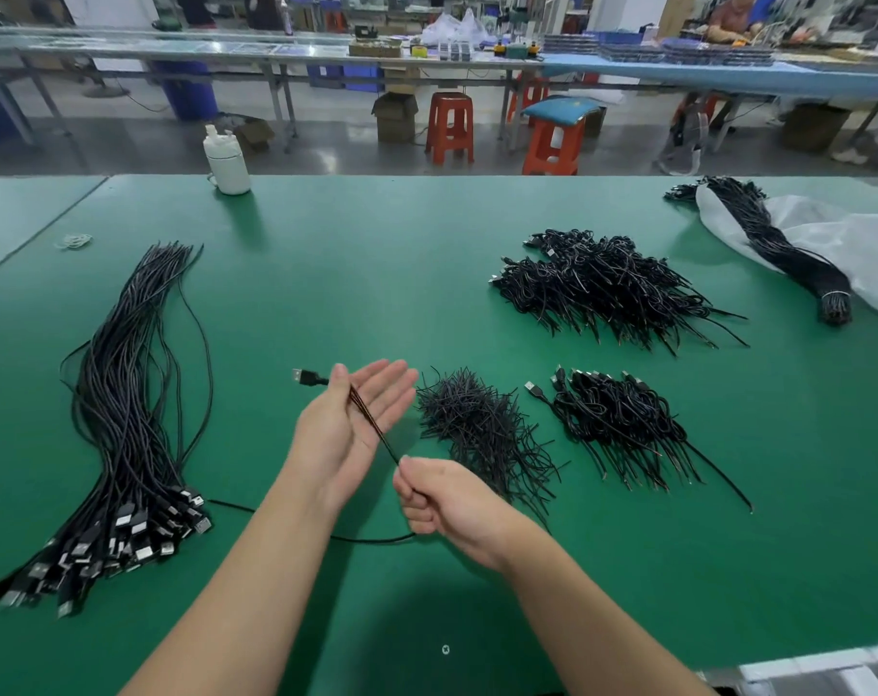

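USB cable [375,425] runs taut between the two hands, above the surface [426,303] a little in from its near edge. The right hand [447,509] holds it in a narrow grip, thumb and curled fingers pinching the thin strand. The left hand [331,434] lies palm up with fingers straight, so its grip is wide and the cable only rests across it. The USB-A plug [303,378] sticks out past the thumb side.

The main risk, as I judge it, is that a pull from the right hand draws the cable off the flat palm, since nothing there clamps it. A hard tug could also strain the fine reddish strands that show across the palm.

The cable's slack drops from the right hand and trails left along the surface toward the bundle of long cables [130,419] by the left edge, whose plugs lie in a heap. That slack could catch there and drag them.

Just beside the left fingertips sits a heap of short black offcuts [477,424]. A dropped end could tangle in it. Right of that lies a small pile of coiled cables [617,419], with a larger pile [612,283] beyond.

Toward the far right corner a tied bundle [788,253] rests on a white bag [858,243]. A white bottle [227,160] stands at the far edge, well apart from the work.
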The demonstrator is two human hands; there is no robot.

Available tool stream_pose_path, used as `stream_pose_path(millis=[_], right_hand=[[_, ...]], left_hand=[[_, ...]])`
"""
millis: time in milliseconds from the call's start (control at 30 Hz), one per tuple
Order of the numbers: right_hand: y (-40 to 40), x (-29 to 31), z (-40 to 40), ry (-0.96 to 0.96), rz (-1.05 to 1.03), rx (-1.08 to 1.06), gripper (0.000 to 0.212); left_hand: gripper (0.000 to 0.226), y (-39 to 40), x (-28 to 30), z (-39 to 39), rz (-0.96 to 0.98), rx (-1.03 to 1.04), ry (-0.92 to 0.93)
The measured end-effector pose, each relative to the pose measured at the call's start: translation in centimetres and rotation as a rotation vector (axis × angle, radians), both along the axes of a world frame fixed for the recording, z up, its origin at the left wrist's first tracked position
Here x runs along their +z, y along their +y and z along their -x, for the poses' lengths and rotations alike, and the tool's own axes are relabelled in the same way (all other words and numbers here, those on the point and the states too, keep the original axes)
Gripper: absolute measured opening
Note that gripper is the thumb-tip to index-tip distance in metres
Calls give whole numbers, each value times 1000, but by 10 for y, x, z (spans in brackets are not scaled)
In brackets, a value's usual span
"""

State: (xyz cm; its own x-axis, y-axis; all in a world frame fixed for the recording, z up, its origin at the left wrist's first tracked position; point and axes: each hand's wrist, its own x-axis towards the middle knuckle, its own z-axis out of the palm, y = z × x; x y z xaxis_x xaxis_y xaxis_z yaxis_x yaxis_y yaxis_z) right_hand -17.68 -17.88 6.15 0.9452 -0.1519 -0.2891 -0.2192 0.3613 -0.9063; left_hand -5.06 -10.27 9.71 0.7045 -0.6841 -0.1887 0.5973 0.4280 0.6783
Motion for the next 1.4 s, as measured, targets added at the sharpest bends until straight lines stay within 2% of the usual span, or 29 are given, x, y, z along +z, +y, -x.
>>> stream_pose_path(millis=[33,100,200,267,333,400,467,533,633,667,733,800,867,900,967,1067,1133,1200,1267,1333,1400], right_hand=[[-1,-2,1,8,-43,-19,40],[-8,-6,4,-9,-190,-81,38],[-23,-7,8,-31,-329,-164,34],[-31,-5,10,-25,-377,-206,32],[-39,-2,12,-20,-389,-238,30],[-42,1,15,-14,-349,-228,30],[-39,3,17,-14,-304,-193,32],[-32,4,16,-13,-266,-142,32],[-20,3,14,-15,-215,-29,34],[-17,3,13,-18,-199,9,35],[-13,3,12,-21,-178,52,37],[-13,5,12,-19,-173,50,37],[-18,8,12,-24,-187,31,35],[-21,10,12,-26,-210,20,35],[-28,16,12,-15,-260,-9,38],[-39,23,13,15,-275,-59,41],[-43,28,13,16,-274,-67,40],[-44,32,13,0,-236,-61,39],[-41,36,12,-29,-213,-54,39],[-38,38,11,-66,-176,-43,37],[-33,39,12,-89,-94,-25,36]], left_hand=[[47,2,5,-2,10,-18,21],[43,11,14,-5,-17,-171,-68],[47,31,21,-7,-119,-658,-427],[51,41,20,-10,-376,-1006,-785],[50,42,14,-8,-713,-1131,-950],[44,38,5,-2,-916,-1002,-917],[39,31,-9,1,-889,-712,-806],[35,22,-18,3,-766,-421,-729],[29,8,-19,10,-584,-88,-705],[29,3,-17,11,-487,18,-607],[37,-4,-6,9,-235,128,-263],[42,-4,9,5,-42,102,-30],[39,1,21,5,9,-26,-28],[39,6,25,5,25,-136,-96],[42,18,31,5,-23,-440,-369],[46,31,36,1,-320,-928,-872],[45,31,38,3,-600,-1072,-1075],[40,23,36,11,-838,-957,-1132],[37,13,27,17,-892,-667,-1048],[34,6,22,21,-740,-378,-790],[33,3,18,23,-525,-268,-574]])
